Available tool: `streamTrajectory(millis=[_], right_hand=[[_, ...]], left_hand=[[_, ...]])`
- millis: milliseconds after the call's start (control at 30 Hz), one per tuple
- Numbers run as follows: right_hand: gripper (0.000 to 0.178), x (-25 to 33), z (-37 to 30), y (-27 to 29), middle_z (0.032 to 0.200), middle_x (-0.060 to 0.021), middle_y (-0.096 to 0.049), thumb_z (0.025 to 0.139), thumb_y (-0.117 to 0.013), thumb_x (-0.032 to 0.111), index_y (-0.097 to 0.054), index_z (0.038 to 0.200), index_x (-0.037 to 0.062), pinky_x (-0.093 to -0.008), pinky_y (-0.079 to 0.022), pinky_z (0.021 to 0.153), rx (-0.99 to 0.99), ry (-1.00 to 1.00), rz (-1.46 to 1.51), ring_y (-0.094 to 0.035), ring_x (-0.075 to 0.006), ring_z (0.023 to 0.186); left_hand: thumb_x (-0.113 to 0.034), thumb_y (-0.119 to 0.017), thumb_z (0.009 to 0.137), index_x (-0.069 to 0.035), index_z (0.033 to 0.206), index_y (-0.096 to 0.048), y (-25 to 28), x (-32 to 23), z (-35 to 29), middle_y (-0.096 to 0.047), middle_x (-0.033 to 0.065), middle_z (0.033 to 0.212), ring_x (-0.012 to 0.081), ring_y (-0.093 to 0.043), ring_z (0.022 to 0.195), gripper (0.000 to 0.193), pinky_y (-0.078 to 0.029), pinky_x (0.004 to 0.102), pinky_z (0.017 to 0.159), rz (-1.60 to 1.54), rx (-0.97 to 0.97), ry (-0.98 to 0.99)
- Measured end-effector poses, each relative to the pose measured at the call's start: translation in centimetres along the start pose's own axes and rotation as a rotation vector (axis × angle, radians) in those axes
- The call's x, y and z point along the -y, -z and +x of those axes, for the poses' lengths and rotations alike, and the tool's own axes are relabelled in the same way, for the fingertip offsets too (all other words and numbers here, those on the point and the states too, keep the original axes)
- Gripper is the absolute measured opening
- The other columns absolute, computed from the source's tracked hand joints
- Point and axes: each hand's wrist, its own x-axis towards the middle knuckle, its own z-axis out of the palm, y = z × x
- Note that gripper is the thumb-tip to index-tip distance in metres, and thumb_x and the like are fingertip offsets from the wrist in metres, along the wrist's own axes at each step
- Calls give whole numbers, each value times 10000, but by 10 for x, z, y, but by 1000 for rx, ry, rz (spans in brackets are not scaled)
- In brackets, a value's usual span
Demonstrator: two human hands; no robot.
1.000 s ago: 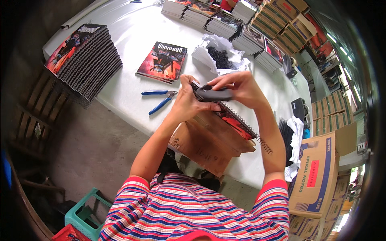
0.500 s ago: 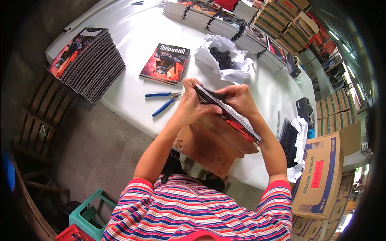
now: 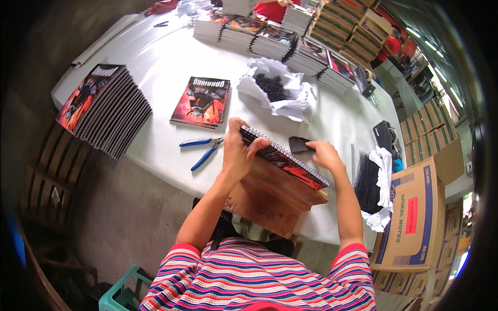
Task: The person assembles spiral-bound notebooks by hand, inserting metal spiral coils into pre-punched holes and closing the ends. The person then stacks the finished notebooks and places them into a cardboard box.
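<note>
My left hand (image 3: 239, 154) grips one end of a spiral notebook (image 3: 290, 165), thumb across its dark red cover. The notebook is tilted, its wire-coil edge turned up, over a brown cardboard piece (image 3: 262, 199) at the table's near edge. Just beyond the coil, my right hand (image 3: 328, 157) pinches a small flat black piece (image 3: 299, 145), apart from the notebook. Blue-handled pliers (image 3: 206, 153) lie spread beside my left hand. Behind them rests a short stack of red and black notebooks (image 3: 201, 101).
At left stands a tall notebook stack (image 3: 106, 111). Crumpled white paper (image 3: 254, 70) holds black coils (image 3: 275, 87); more coils (image 3: 367, 184) lie at right. Several notebook piles (image 3: 272, 41) line the far side, where a person in red (image 3: 270, 11) stands. A carton (image 3: 410, 217) sits right.
My right hand has drawn the black piece away from the notebook's coil edge, out over the table. My left hand keeps its hold on the notebook. The whole view has shifted slightly.
</note>
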Motion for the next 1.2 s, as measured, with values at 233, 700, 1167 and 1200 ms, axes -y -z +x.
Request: streamTrajectory(millis=[233, 700, 1167, 1200], right_hand=[[645, 65, -36, 102, 1205, -131, -541, 832, -644, 336, -375, 1355, 72, -304, -424, 922, 90, 92, 1322, -533, -175, 1070], [384, 89, -107, 96, 1177, -96, -542, 887, -554, 64, -426, 1234, -40, -266, -358, 932, -588, 25, 1083, -492, -147, 1069], [210, 108, -107, 104, 838, -124, -661, 864, -579, 73, -557, 1067, 28, -242, -468, 635, -673, 60, 653, -605, -154, 674], [204, 113, -110, 108, 842, -127, -662, 859, -578, 68, -564, 1060, 35, -244, -472, 619, -656, 96, 560, -614, -175, 657]], left_hand=[[-670, -642, 658, -87, 828, -305, -21, -124, 24, -289, 6, 801, 95, -252, 661, 695, -290, 241, 603, -647, -28, -717], [-248, -525, 907, -15, 985, -599, -20, -50, 8, -654, 89, 925, 139, -634, 784, 257, -518, 272, 710, -848, 441, 372], [-149, -589, 869, 53, 1025, -612, -6, -44, 3, -666, 118, 870, 149, -655, 750, 257, -554, 284, 691, -543, 270, 154], [-144, -595, 868, 58, 1040, -608, -4, -44, 0, -665, 119, 874, 143, -652, 756, 266, -552, 280, 693, -486, 239, 100]])
